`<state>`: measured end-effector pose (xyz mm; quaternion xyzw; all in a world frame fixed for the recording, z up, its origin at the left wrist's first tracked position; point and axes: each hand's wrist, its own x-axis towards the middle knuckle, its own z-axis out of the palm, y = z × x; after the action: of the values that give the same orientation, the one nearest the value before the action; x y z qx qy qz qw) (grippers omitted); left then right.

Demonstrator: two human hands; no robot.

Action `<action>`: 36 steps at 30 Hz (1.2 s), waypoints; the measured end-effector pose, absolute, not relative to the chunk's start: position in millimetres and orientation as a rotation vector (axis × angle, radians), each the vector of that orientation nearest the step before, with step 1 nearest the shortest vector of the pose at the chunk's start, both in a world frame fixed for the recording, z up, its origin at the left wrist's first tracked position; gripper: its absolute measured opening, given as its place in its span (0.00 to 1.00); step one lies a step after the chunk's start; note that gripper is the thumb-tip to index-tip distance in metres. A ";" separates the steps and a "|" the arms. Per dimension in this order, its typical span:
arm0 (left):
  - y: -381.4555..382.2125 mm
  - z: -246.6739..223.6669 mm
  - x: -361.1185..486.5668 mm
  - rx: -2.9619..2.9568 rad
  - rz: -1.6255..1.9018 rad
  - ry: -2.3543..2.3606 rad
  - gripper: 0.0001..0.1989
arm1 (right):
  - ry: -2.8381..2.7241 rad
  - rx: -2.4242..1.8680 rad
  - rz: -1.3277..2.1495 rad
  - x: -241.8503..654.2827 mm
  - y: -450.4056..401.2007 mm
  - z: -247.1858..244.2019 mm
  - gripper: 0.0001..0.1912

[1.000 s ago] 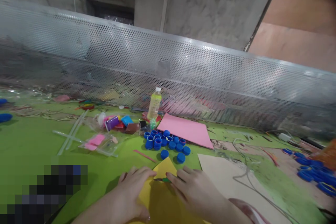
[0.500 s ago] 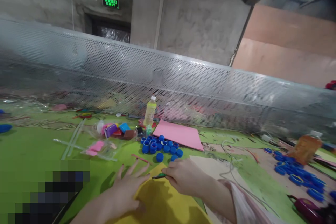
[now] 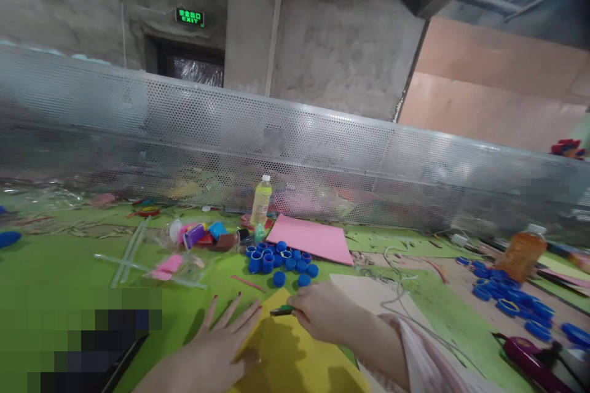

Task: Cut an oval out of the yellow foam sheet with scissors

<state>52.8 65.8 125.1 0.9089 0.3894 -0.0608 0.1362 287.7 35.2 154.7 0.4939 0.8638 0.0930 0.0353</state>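
A yellow sheet (image 3: 299, 353) lies on the green surface, low in the middle of the head view. My left hand (image 3: 216, 341) rests across the sheet's left edge, fingers spread, holding nothing. My right hand (image 3: 322, 313) is closed around a small tool (image 3: 281, 310) with a green and dark body. The tool's dark end points left, over the upper part of the sheet. The hand hides the rest of the tool. Just beyond my hands is a cluster of blue bottle caps (image 3: 290, 264).
Pink sheets (image 3: 310, 239) and a yellow drink bottle (image 3: 261, 201) stand behind the caps. Clear tubes (image 3: 133, 252) lie left. More blue caps (image 3: 511, 298), an amber bottle (image 3: 520, 255) and a dark red tool (image 3: 530, 362) are right. Perforated metal panels (image 3: 322, 147) run behind.
The camera view has shifted slightly, moving the background down and left. Both hands stay on or over the yellow sheet, and the tool remains in my right hand, now nearly level.
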 end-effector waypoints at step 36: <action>8.3 114.0 72.2 2.810 -0.244 1.297 0.42 | 2.419 1.787 0.231 316.4 -10.1 163.9 0.14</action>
<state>72.2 8.3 114.0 0.9050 0.4176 -0.0786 0.0187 316.4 -10.1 163.9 0.5914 0.8003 0.0764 0.0627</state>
